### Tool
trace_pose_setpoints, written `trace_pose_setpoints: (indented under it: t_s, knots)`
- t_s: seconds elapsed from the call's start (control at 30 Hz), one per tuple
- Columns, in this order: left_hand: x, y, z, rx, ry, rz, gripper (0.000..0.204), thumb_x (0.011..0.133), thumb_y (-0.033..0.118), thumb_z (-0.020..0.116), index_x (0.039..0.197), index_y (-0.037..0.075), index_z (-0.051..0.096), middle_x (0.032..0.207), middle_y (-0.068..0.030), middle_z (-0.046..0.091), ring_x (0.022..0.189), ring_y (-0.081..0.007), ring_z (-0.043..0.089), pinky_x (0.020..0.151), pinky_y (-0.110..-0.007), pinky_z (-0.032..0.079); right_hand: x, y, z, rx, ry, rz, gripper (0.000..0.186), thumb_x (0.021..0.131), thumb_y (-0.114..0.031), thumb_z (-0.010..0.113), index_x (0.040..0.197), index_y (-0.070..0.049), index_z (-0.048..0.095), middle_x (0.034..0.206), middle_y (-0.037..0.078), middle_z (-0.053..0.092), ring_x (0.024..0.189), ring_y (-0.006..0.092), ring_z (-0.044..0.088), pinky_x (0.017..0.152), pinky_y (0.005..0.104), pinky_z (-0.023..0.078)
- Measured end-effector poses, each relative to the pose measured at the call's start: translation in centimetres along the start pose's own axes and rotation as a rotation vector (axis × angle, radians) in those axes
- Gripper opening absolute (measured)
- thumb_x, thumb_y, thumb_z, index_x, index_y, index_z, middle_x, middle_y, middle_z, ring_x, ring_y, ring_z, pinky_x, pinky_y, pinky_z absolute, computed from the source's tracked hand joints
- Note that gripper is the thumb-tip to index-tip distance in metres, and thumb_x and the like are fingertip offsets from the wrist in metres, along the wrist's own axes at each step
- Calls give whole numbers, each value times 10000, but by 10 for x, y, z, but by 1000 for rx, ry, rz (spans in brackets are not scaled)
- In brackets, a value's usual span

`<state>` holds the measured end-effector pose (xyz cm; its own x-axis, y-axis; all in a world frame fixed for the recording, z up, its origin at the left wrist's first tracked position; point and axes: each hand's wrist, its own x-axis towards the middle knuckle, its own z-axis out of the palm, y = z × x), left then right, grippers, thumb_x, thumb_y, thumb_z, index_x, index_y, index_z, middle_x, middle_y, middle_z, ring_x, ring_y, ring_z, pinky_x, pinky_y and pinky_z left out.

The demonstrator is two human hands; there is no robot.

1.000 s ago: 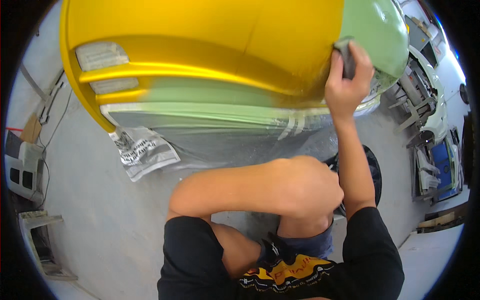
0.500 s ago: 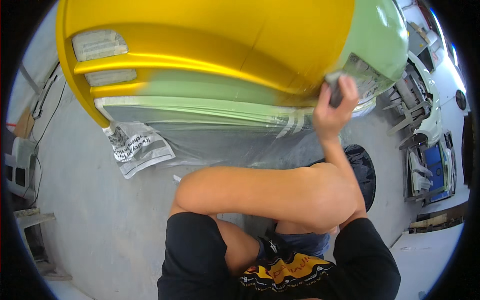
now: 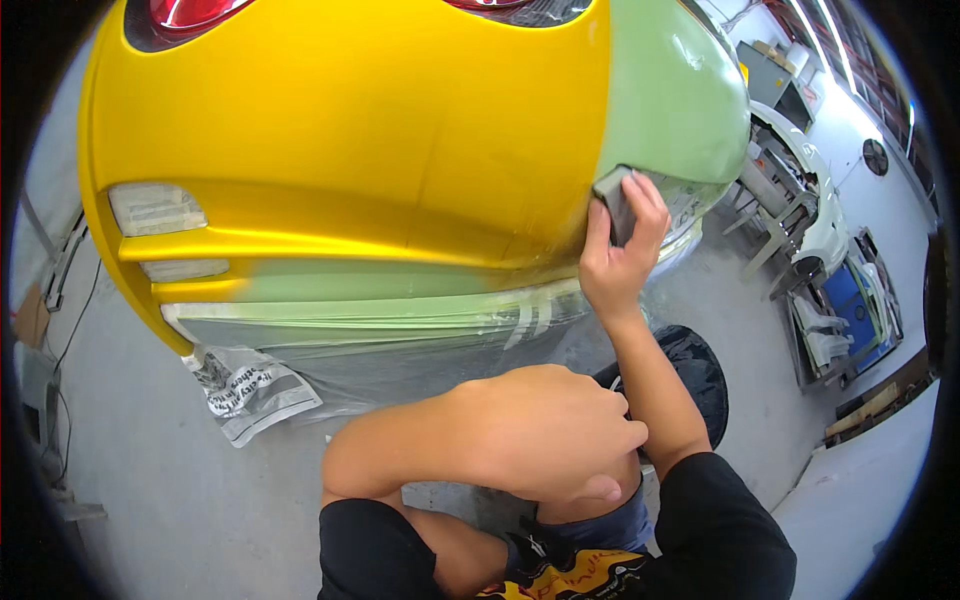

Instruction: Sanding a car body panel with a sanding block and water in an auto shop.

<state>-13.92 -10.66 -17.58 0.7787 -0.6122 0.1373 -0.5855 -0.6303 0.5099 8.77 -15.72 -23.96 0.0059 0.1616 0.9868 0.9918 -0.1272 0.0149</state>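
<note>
My right hand (image 3: 625, 250) is closed round a grey sanding block (image 3: 617, 205), thumb on one side and fingers on the other. The block presses on the car bumper (image 3: 400, 180), where glossy yellow paint borders pale green, beside the corner of a paper-covered recess (image 3: 680, 200). My left forearm crosses in front of me. My left hand (image 3: 560, 430) hangs palm down beside my right forearm, thumb apart from the loosely bent fingers, with nothing visible in it; its palm is hidden.
Plastic sheeting and masking paper (image 3: 262, 390) hang below the bumper. A round black object (image 3: 695, 380) stands on the floor by my right arm. Car parts on stands (image 3: 790, 215) and a blue panel (image 3: 855, 305) are at the right; a cable (image 3: 75, 320) runs at the left.
My view has tilted up, bringing red tail lights in. My right hand has moved the sanding block slightly upward to the recess corner. My left hand's fingers now show more.
</note>
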Motion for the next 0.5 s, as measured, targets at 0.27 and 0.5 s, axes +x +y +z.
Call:
trace_pose_setpoints:
  t_s: [0.27,0.5]
  knots:
    - [0,1,-11,73,-7,-58,462,984,420,625,1225,27,596,1034,-194,655,922,-407,673,804,-474,552,-4,5,3,25,-21,-38,510,816,-15,752,1304,-71,613,1315,192,626,1153,354,577,1018,442,385]
    - [-6,-2,-4,71,133,-12,488,978,430,635,1250,26,602,1006,-191,659,894,-412,679,785,-480,554,-51,0,-7,63,-101,-33,477,824,-26,752,1282,-93,638,1308,162,640,1146,348,578,1000,443,393]
